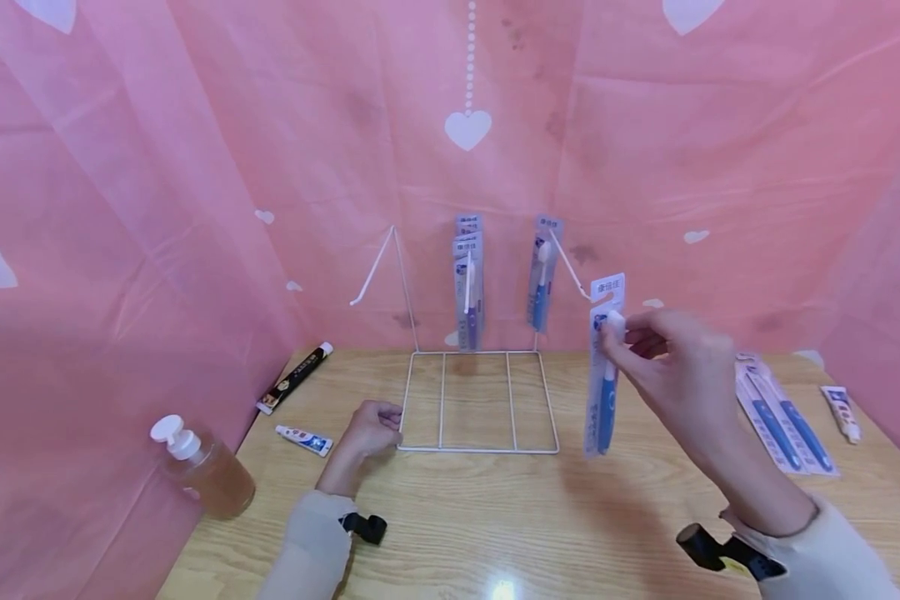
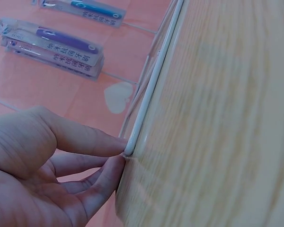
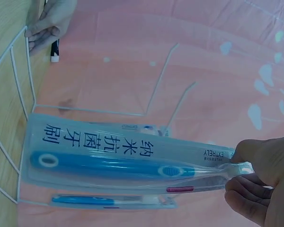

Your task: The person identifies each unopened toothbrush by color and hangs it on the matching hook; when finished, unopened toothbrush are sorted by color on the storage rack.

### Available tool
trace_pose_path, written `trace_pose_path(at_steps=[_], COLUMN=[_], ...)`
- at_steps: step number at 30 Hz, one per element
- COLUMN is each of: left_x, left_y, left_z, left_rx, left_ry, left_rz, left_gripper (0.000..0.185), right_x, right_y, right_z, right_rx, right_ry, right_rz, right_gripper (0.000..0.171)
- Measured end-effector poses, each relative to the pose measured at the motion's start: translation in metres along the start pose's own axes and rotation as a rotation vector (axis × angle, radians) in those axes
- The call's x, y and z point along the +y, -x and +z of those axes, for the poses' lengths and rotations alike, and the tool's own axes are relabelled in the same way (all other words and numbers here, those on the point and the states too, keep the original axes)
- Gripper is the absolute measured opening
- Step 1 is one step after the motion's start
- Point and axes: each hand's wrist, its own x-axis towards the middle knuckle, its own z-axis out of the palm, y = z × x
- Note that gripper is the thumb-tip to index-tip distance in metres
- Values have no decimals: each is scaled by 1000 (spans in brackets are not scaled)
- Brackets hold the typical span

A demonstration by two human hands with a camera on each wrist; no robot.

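On the rack (image 1: 480, 400) hang perhaps three packs; hands: right (image 1: 671, 354) pinches one toothbrush pack (image 1: 603, 375); left (image 1: 371, 429) pinches rack.

Support surface: a wooden table (image 1: 495, 508) with a light grain. On it: a white wire rack (image 1: 477, 402) standing on its flat base at the rear centre, a pump bottle (image 1: 202, 467) of amber liquid (front left), a black tube (image 1: 295, 377), a small white tube (image 1: 304, 440), packaged toothbrushes (image 1: 780, 417) and another small tube (image 1: 842, 412) at the right.
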Motion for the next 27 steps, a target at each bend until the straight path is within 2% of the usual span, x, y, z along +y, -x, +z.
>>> trace_pose_path(at_steps=[4, 15, 20, 27], left_x=[1, -2, -2, -3], left_y=[-1, -2, -4, -4], left_z=[1, 2, 2, 0], left_rx=[-2, 14, 19, 7], left_ry=[8, 19, 16, 14], left_rz=[3, 38, 31, 4], left_gripper=[50, 48, 48, 48], right_x=[3, 9, 16, 29], right_y=[0, -10, -19, -39], right_z=[9, 34, 47, 73], right_rx=[-3, -56, -95, -101], right_ry=[8, 16, 19, 61], right_rz=[11, 113, 154, 166], right_gripper=[11, 13, 18, 21])
